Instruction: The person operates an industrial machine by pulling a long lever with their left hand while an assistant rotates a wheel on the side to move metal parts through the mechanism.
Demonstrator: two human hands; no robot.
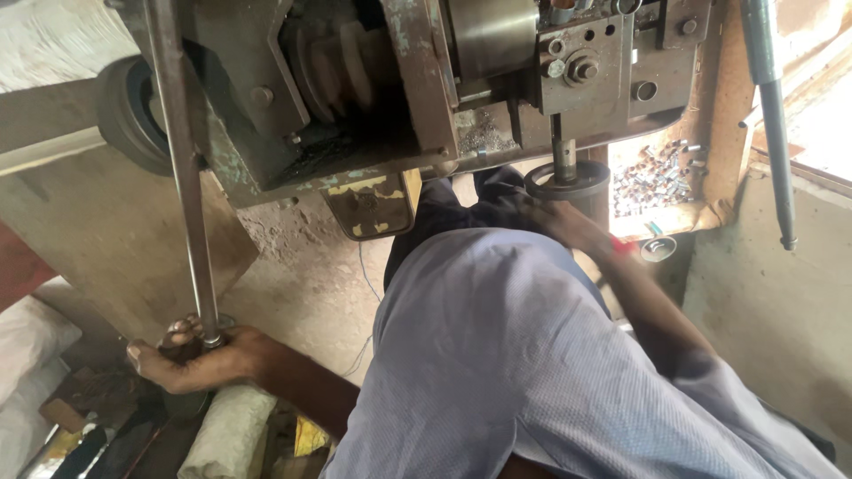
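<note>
Left hand (191,359) at lower left of frame, fingers (177,330) curled shut around the bottom end of a long steel lever (182,168). Lever's long axis runs near vertical, from the hand up to the top left edge, leaning slightly left toward the top; it passes in front of the machine (399,89) that fills the upper middle. Right hand (559,222) at centre right, reached up under the machine, just below the dark round collar (568,182) on the vertical spindle (562,146). This hand is blurred; cannot tell whether its fingers are apart or closed, or whether they touch the collar. The two hands are well apart, the person's grey-shirted body (497,355) between them. A heap of small metal parts (652,177) lies right of the collar, nearer the right hand. A second rod (770,124) hangs at upper right, untouched.
</note>
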